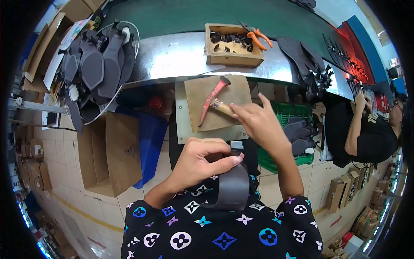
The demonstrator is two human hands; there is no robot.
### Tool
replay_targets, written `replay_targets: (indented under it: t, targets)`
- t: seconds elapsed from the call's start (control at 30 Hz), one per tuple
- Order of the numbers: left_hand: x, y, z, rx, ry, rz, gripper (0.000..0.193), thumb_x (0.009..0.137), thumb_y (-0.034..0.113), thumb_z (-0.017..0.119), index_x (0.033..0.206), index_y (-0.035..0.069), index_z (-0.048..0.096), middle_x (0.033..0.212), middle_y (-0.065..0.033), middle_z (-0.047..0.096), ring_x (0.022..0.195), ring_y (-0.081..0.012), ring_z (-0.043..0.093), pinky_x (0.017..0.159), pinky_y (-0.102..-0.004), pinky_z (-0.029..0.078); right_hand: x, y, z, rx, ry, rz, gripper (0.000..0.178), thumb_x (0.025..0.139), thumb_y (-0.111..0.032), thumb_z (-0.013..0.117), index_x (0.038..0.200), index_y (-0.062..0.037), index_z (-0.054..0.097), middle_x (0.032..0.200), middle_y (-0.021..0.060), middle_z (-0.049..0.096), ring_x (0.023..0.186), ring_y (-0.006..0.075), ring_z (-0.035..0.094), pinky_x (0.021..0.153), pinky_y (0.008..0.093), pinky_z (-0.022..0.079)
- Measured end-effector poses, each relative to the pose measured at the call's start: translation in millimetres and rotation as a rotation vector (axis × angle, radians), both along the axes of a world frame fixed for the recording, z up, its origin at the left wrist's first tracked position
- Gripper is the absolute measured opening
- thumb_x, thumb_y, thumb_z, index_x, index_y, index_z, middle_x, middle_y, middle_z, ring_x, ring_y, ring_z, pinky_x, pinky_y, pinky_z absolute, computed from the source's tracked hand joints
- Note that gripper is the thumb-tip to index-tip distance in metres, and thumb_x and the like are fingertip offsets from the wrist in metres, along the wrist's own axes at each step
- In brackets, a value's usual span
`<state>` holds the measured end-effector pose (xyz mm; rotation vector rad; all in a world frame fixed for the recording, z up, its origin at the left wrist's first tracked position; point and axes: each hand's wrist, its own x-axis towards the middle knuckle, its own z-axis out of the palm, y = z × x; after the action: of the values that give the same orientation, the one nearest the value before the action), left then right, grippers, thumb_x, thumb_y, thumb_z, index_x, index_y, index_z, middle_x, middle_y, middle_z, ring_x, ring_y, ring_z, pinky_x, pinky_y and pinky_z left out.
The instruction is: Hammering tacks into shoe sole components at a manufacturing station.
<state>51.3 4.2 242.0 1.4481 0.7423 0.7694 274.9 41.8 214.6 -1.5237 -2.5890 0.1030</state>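
1. Left hand (194,159), lower middle of the frame: thumb and forefinger are pinched on the dark grey shoe sole (235,190), just under the square-topped block (236,146) at its end. The sole curves down against the printed shirt.
2. Right hand (258,123), just right of center: fingers touch the butt of the hammer (211,101), one finger sticking up off it. Can't tell if they're really closed on the handle.
3. The hammer's red head lies on the brown pad (239,86), upper middle.
4. My read: this is the hammer-pickup (or put-down) step, can't say which from one frame. If it's pickup, the next move calls for a full wrap on the handle and a steady block.
5. Further out, top center: wooden box (235,61) of small black pieces, orange pliers (261,38) on its edge, on the metal surface (172,56).
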Motion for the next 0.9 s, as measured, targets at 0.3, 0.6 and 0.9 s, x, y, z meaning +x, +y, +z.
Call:
replay_targets:
  t: [0.3,0.6,0.9]
  targets:
    - [-3.3,-8.3,7.2,-0.376,-0.204,-0.223,0.020,0.090,0.017,0.074,0.091,-0.003,0.073,0.074,-0.0010,0.060,0.063,-0.0054,0.055,0.054,-0.0220,0.041,11.1,-9.1,63.0,-0.617,0.964,0.550,0.033,0.082,-0.015,0.077,0.105,0.0082,0.069,0.097,0.0203,0.071,0.090,0.0335,0.069,0.081,0.0394,0.055]
    - [4.0,-5.7,5.3,-0.285,-0.345,-0.546,0.020,0.089,0.018,0.074,0.098,0.000,0.076,0.079,-0.0051,0.068,0.067,-0.0078,0.056,0.058,-0.0257,0.039,1.1,-2.7,83.3,-0.603,0.830,1.019,0.030,0.083,-0.014,0.078,0.092,0.0112,0.064,0.080,0.0151,0.060,0.064,0.0271,0.057,0.053,0.0332,0.044]
    - [-5.6,-22.7,22.3,-0.077,-0.190,-0.416,0.016,0.083,0.012,0.079,0.089,-0.002,0.075,0.074,-0.0096,0.067,0.059,-0.0173,0.059,0.053,-0.0297,0.041,11.3,-22.2,80.9,-0.660,0.850,0.885,0.032,0.082,-0.011,0.078,0.106,0.0079,0.067,0.088,0.0145,0.062,0.075,0.0298,0.060,0.064,0.0354,0.048]
